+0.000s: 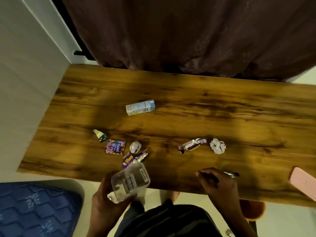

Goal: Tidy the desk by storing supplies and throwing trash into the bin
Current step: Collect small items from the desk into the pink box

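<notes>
Head view, looking down on wooden desk [188, 103]. Left hand [106, 194] at 7 o'clock, fingers curled round clear plastic container [130, 183], tilted, held over near desk edge; contents inside blurred, some labelled pieces, cannot tell what. Right hand [217, 183] at 5 o'clock, resting on near desk edge, fingers pinching silvery wrapper [230, 174] that sticks out toward 3 o'clock. Purple wrapper [128, 160] just beyond container rim at 12 o'clock of left hand, touching or overlapping rim, cannot tell which. Crumpled foil scrap [142, 155] just beside it. Small paper ball [135, 147] and Gems packet [115, 147] near, at 11 o'clock of container. Dark-and-silver wrapper [100, 135] further toward 10 o'clock. Second purple wrapper [192, 144] at 11 o'clock of right hand, larger paper ball [217, 145] just beside it toward 3 o'clock, both well apart from right hand. White-and-blue carton [140, 107] lying on its side mid-desk, at 12 o'clock, apart from everything else. Pink flat object [303, 183] at 3 o'clock edge of desk, partly cut off. Maroon curtain [188, 31] hanging behind far edge of desk. White wall or cabinet panel [25, 82] at 9 o'clock. Blue patterned mattress [34, 211] at 8 o'clock, below desk level. Orange stool [253, 209] under desk at 4 o'clock. Pale floor between.
</notes>
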Demonstrator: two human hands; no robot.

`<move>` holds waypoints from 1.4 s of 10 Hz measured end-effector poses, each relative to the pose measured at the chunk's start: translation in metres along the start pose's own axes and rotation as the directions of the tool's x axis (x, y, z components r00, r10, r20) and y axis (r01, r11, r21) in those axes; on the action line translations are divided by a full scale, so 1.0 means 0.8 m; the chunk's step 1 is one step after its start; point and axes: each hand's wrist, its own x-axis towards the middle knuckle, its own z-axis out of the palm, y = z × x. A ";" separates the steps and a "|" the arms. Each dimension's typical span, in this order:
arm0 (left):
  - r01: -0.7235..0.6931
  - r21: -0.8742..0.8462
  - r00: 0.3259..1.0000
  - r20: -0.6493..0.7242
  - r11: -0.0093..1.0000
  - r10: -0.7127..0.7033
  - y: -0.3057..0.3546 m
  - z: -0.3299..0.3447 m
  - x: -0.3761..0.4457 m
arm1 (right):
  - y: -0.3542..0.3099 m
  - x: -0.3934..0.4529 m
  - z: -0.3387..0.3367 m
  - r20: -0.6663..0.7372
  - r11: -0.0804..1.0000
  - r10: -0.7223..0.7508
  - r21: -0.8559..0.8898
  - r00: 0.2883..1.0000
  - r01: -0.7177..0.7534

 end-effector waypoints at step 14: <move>-0.407 -0.124 0.748 0.524 0.905 0.408 0.236 0.339 0.079 | 0.102 -0.023 -0.234 -0.401 0.890 0.447 0.106 0.800 -0.444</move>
